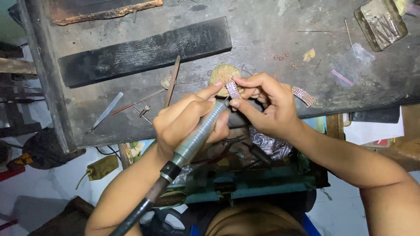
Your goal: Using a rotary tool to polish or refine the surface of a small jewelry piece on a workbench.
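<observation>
My left hand (186, 120) grips a grey rotary handpiece (199, 135) with a black flexible shaft that runs down toward my body. Its tip points up at a small curved, stone-set jewellery piece (232, 89). My right hand (264, 102) pinches that piece between thumb and fingers, just above the bench edge. Both hands touch near the tool tip. A tan round pad (221, 72) lies on the bench behind the fingers, partly hidden.
On the dark worn bench (262, 26) lie a black wooden block (144, 50), a thin file (172, 81), a metal blade (107, 111), a second stone-set curved piece (303, 95), small beads (282, 57) and a tray of pins (381, 22). A green drawer (262, 179) sits below.
</observation>
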